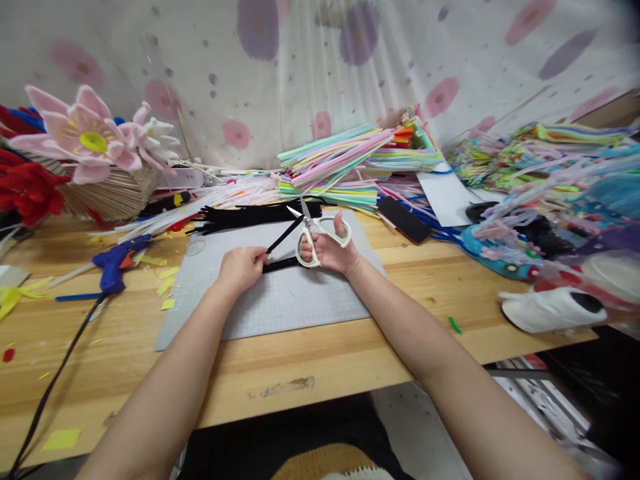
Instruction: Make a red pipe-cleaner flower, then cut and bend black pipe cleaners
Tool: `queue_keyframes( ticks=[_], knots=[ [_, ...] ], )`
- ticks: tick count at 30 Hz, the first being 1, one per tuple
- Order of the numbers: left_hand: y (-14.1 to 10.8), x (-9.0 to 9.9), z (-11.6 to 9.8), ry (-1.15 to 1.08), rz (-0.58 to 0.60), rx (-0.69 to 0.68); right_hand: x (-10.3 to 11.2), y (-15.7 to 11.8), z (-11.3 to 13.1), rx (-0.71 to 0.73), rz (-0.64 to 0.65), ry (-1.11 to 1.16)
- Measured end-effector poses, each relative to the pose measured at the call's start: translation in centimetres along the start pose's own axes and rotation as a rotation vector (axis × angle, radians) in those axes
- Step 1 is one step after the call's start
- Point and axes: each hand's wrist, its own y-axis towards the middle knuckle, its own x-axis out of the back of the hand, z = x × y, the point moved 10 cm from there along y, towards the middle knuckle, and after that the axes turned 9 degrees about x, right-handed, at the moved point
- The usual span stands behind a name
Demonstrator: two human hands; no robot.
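My left hand [242, 268] is closed on a black fuzzy strip [284, 235], which slants up to the right from its fingertips. My right hand [328, 251] has its thumb and fingers through the white handles of the scissors [307, 230]. The scissor blades are spread apart and point up and to the left, at the upper end of the strip. Another black piece [281, 265] lies lower down, between the two hands. Both hands are over a grey cutting mat [300, 303]. Behind them lies a bundle of black strips [240, 217].
A blue glue gun [114, 263] with its cord lies on the wooden table [280, 360] at the left, near yellow scraps and fuzzy flowers [93, 140]. Pastel pipe cleaners [340, 157] are piled behind. At the right are a dark phone-like slab [404, 220] and a white object [550, 310].
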Motion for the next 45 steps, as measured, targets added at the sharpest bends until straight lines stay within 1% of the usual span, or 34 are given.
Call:
queue_keyframes(
  ticks=[6, 13, 18, 25, 28, 31, 33, 34, 36, 37, 39, 40, 41, 42, 43, 45],
  knots=[
    [-0.1, 0.0, -0.1, 0.047, -0.015, 0.004, -0.1, 0.2, 0.2, 0.027, 0.044, 0.001],
    [0.4, 0.0, -0.5, 0.066, -0.023, -0.013, 0.4, 0.5, 0.3, 0.042, -0.019, -0.015],
    [0.6, 0.0, -0.6, 0.062, -0.023, 0.003, 0.1, 0.3, 0.3, 0.006, -0.016, 0.016],
    [0.3, 0.5, 0.0, 0.105, -0.039, 0.024, 0.8, 0.7, -0.1, -0.005, -0.043, -0.018],
    [0.2, 1.0, 0.9, 0.104, -0.065, 0.058, 0.6, 0.6, -0.3, -0.039, 0.006, -0.106],
    [0.3, 2.4, 2.6, 0.081, -0.148, 0.127, 0.7, 0.1, 0.2, -0.082, 0.06, -0.301],
    [0.3, 3.4, 3.9, 0.083, -0.21, 0.17, 1.6, -0.1, 1.7, -0.032, 0.032, -0.482],
    [0.4, 3.6, 4.3, 0.092, -0.231, 0.177, 2.3, -0.2, 2.9, 0.018, -0.009, -0.587],
    [0.6, 3.7, 4.7, 0.111, -0.245, 0.14, 4.2, -0.7, 5.8, 0.143, -0.146, -0.85],
    [0.6, 3.4, 4.4, 0.115, -0.234, 0.087, 5.3, -1.2, 7.4, 0.207, -0.244, -1.016],
    [0.5, 2.6, 3.3, 0.116, -0.204, -0.054, 6.9, -2.6, 10.3, 0.306, -0.446, -1.382],
    [0.4, 2.3, 2.6, 0.11, -0.193, -0.116, 7.4, -3.3, 11.4, 0.332, -0.517, -1.552],
    [0.3, 2.2, 2.2, 0.098, -0.187, -0.158, 7.7, -3.8, 12.0, 0.342, -0.55, -1.696],
    [0.3, 2.2, 1.9, 0.078, -0.192, -0.17, 8.0, -4.2, 12.3, 0.34, -0.545, -1.812],
    [0.4, 2.4, 1.9, 0.054, -0.206, -0.152, 8.2, -4.3, 12.4, 0.328, -0.514, -1.897],
    [1.1, 3.2, 2.2, 0.005, -0.254, -0.076, 8.7, -4.6, 12.4, 0.303, -0.445, -1.99]
  ],
)
